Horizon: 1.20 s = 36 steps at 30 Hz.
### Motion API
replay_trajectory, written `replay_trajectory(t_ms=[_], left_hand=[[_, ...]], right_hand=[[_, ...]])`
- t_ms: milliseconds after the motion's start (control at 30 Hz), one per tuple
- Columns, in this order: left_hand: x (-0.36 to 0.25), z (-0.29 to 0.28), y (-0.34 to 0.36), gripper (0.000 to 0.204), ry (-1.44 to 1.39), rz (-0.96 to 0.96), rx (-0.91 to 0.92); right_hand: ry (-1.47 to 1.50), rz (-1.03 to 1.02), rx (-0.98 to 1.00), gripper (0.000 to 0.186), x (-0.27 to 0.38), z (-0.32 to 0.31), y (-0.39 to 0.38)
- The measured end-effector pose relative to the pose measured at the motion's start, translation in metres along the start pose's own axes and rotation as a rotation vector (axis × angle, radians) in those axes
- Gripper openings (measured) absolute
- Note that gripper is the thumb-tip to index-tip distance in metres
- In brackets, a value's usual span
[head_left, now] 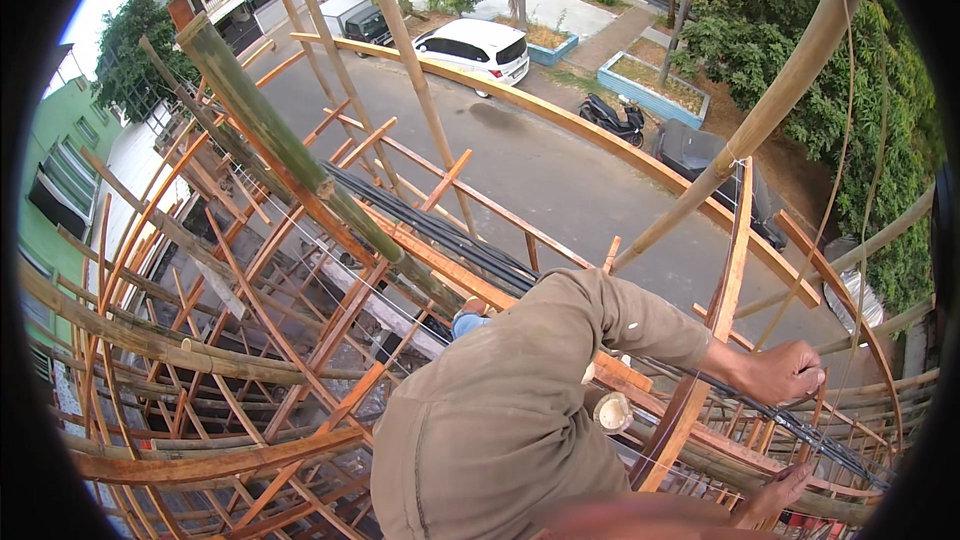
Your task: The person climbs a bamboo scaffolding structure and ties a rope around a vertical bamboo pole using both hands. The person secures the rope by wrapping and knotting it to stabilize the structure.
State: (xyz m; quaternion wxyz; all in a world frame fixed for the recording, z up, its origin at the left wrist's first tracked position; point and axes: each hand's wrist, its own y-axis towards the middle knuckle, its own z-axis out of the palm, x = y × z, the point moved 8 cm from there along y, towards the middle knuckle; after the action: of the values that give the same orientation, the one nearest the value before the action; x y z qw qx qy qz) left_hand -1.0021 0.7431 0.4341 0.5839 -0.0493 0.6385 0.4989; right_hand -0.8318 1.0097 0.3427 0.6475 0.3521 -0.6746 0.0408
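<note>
My left arm, in a brown sleeve, reaches across to the right. My left hand (pixel 785 372) is closed in a fist above a bundle of black cables (pixel 800 428); a thin brown strand shows at its fingers, but what it grips is too small to name. Below it, my right hand (pixel 775 495) has its fingers stretched out beside the bamboo and wooden bars. A squared wooden beam (pixel 680 420) stands just left of both hands. A thin cord (pixel 848 130) hangs from a slanting bamboo pole (pixel 770 90) toward this spot.
Crossed wooden battens and bamboo poles (pixel 250 365) form scaffolding at left and lower right. A thick green bamboo pole (pixel 290 150) leans at upper left. Far below lies a street (pixel 480 145) with a white car (pixel 475 50), a motorcycle (pixel 612 120) and a covered vehicle (pixel 690 150).
</note>
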Motion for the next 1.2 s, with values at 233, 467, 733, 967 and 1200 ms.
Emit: replay_trajectory(t_ms=[233,467,733,967,1200], left_hand=[[-0.047,-0.013,0.063,0.041,0.037,0.172,-0.101],[-0.066,-0.028,0.133,0.042,0.183,0.292,-0.203],[-0.086,-0.054,0.167,0.041,0.369,0.346,-0.411],[-0.078,-0.053,0.189,0.043,0.499,0.259,-0.257],[-0.095,-0.064,0.210,0.049,0.486,0.198,-0.315]], right_hand=[[-0.222,0.006,0.092,0.037,0.012,0.000,-0.007],[-0.382,-0.263,0.417,0.042,0.085,0.040,-0.044],[-0.153,-0.248,0.344,0.036,0.128,0.045,-0.061],[-0.195,-0.133,0.429,0.022,0.127,0.029,-0.054],[-0.261,-0.277,0.502,0.024,0.162,0.050,-0.068]])
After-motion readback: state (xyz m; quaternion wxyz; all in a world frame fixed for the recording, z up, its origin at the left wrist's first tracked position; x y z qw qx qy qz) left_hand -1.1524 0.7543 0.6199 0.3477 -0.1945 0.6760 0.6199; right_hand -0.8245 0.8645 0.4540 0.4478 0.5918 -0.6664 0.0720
